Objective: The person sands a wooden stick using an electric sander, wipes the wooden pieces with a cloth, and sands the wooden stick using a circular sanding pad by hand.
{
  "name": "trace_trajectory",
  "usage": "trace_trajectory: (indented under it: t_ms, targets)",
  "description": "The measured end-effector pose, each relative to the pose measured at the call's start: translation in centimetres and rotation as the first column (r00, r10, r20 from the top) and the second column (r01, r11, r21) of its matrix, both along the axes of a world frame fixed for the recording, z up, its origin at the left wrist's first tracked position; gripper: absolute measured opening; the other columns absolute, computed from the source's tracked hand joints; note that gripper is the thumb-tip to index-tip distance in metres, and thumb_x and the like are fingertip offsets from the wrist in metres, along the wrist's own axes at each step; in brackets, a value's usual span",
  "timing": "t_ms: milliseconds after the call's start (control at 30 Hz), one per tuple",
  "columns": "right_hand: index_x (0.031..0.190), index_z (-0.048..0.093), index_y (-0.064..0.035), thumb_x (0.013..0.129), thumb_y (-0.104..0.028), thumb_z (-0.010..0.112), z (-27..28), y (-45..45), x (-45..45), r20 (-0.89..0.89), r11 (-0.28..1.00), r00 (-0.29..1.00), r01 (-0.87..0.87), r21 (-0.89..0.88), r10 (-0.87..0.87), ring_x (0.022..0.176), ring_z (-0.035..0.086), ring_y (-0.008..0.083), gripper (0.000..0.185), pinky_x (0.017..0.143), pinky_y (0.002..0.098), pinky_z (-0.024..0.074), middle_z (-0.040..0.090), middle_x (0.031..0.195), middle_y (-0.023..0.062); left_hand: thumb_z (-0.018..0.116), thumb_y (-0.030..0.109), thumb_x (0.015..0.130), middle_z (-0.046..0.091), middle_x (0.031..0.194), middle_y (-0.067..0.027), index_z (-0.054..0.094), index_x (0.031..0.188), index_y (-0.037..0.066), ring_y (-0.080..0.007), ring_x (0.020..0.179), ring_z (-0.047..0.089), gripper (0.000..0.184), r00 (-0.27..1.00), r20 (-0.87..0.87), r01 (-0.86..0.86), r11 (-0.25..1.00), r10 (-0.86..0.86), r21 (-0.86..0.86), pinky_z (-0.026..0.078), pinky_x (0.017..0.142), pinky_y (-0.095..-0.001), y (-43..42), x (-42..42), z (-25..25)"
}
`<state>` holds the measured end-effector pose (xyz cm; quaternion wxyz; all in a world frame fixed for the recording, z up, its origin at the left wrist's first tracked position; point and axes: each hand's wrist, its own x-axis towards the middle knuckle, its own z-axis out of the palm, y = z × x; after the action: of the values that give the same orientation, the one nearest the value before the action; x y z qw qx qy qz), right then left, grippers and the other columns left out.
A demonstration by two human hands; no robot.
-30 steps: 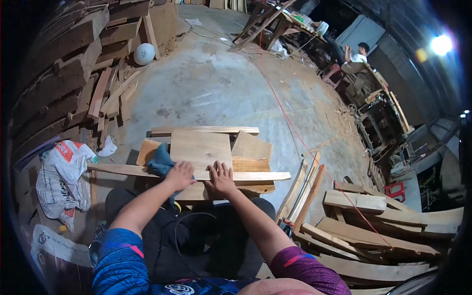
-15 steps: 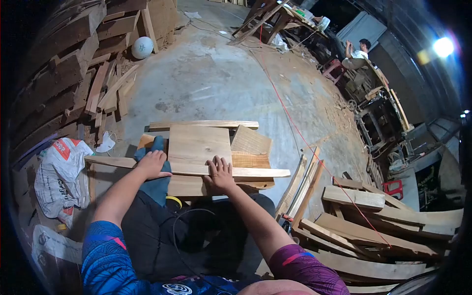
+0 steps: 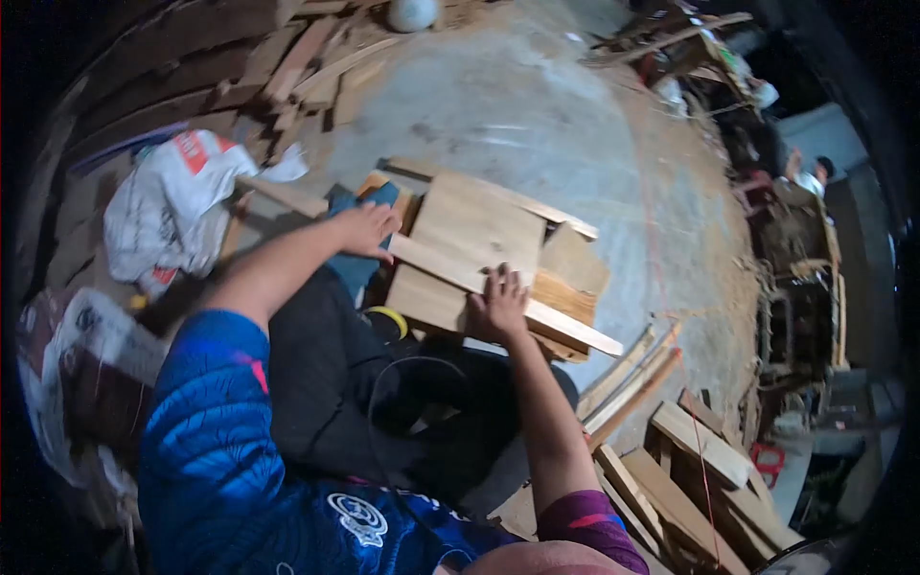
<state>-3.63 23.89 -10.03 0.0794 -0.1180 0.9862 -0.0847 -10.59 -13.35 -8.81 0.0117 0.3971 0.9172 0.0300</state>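
"At the near centre, over the person's lap: what is listed?"

"One wide board (image 3: 479, 225), pale, lying flat; one narrow strip (image 3: 575, 328), laid along its near edge and running out to the right; one lower board (image 3: 422, 297), on the near side of the strip."

"And the hands?"

"Right hand (image 3: 499, 302): palm down, fingers somewhat apart, resting across the strip and the edge of the wide board, clamped on nothing. Left hand (image 3: 367, 230): on a blue cloth (image 3: 351, 273) at the left end of the wide board, thumb apart from the fingers; whether it pinches the cloth, I cannot tell."

"Surroundings?"

"Left: one white sack (image 3: 163, 216), red-marked. Far left: one pale ball (image 3: 412, 11), partly cut off. Near right: lumber (image 3: 704, 446), piled. Far right: one other person (image 3: 813, 179), blurred"
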Motion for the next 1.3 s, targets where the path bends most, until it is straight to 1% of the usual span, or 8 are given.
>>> trace_trajectory:
  t_ms: [300,433,667,700,733,800,1033,1300]
  targets:
    - [0.151,0.029,-0.0157,0.091,-0.058,0.057,2.0,-0.7,0.6,0.013,0.999,0.999,-0.051,0.002,0.051,0.146,0.013,0.0516,0.078,0.113,0.0706,0.0109,0.016,0.161,0.0217,0.080,0.050,0.071,0.063,0.106,-0.0191,0.053,0.110,0.004,-0.0400,0.101,0.061,0.066,0.916,0.065,-0.388,0.916,0.396,-0.103,0.049,0.085,-0.0480,-19.4,-0.1,1.7]
    - [0.152,0.027,-0.0139,0.091,-0.059,0.056,1.2,-0.2,0.3,0.023,0.996,0.998,-0.059,0.072,0.058,0.146,0.011,0.0518,0.082,0.113,0.0707,0.0094,0.013,0.162,0.0224,0.080,0.041,0.073,0.063,0.105,-0.0115,0.048,0.135,0.013,-0.0343,0.099,0.064,0.075,0.972,0.124,-0.199,0.980,0.200,-0.020,0.053,0.081,-0.0449,-12.1,-0.3,0.5]
    - [0.153,0.027,-0.0117,0.089,-0.057,0.059,1.1,-0.2,0.1,0.035,0.997,0.998,-0.058,0.044,0.056,0.149,0.009,0.0469,0.084,0.116,0.0665,0.0074,0.014,0.162,0.0194,0.075,0.014,0.074,0.065,0.115,-0.0107,0.056,0.122,0.009,-0.0371,0.103,0.063,0.051,0.989,-0.023,-0.142,0.978,0.147,0.152,0.052,0.083,-0.0468,-17.8,-1.1,-3.4]
    - [0.152,0.028,-0.0143,0.089,-0.056,0.060,1.0,-0.1,0.0,0.018,0.996,0.997,-0.079,0.036,0.078,0.148,0.010,0.0469,0.083,0.115,0.0668,0.0088,0.016,0.161,0.0197,0.072,0.011,0.075,0.065,0.112,-0.0140,0.058,0.112,0.007,-0.0377,0.105,0.062,0.040,0.881,0.188,-0.431,0.900,0.435,-0.060,0.051,0.084,-0.0475,-22.0,-0.7,-0.1]
    - [0.152,0.028,-0.0171,0.089,-0.056,0.061,0.6,0.2,0.0,0.001,0.996,0.997,-0.082,0.037,0.082,0.147,0.012,0.0474,0.081,0.115,0.0672,0.0099,0.017,0.160,0.0201,0.071,0.010,0.077,0.065,0.112,-0.0165,0.057,0.111,0.008,-0.0388,0.104,0.062,0.037,0.869,-0.072,-0.487,0.872,0.489,0.053,0.050,0.083,-0.0489,-25.9,1.1,-1.1]
    - [0.152,0.030,-0.0186,0.088,-0.056,0.061,0.4,0.5,0.0,-0.020,0.994,0.994,-0.105,0.020,0.106,0.147,0.013,0.0481,0.080,0.114,0.0676,0.0108,0.018,0.160,0.0202,0.071,0.013,0.080,0.065,0.113,-0.0174,0.056,0.114,0.008,-0.0390,0.105,0.062,0.036,0.670,0.041,-0.740,0.671,0.741,-0.033,0.050,0.083,-0.0492,-30.4,5.2,-0.7]
    - [0.152,0.030,-0.0230,0.091,-0.057,0.059,-0.2,0.8,-0.1,-0.074,0.993,0.991,-0.108,0.052,0.111,0.148,0.016,0.0451,0.076,0.118,0.0628,0.0120,0.019,0.162,0.0161,0.067,0.036,0.091,0.069,0.103,-0.0191,0.054,0.124,0.011,-0.0400,0.097,0.067,0.043,0.363,0.068,-0.922,0.369,0.929,-0.120,0.053,0.078,-0.0523,-32.5,20.5,-1.7]
    - [0.154,0.027,-0.0260,0.093,-0.058,0.055,0.0,0.4,0.0,-0.045,0.994,0.995,-0.092,0.062,0.094,0.148,0.014,0.0458,0.074,0.116,0.0646,0.0115,0.017,0.163,0.0150,0.067,0.065,0.080,0.059,0.130,-0.0238,0.048,0.139,0.008,-0.0418,0.118,0.059,0.084,-0.068,0.077,-0.998,-0.069,0.995,0.010,0.049,0.096,-0.0530,-29.0,15.6,-4.1]
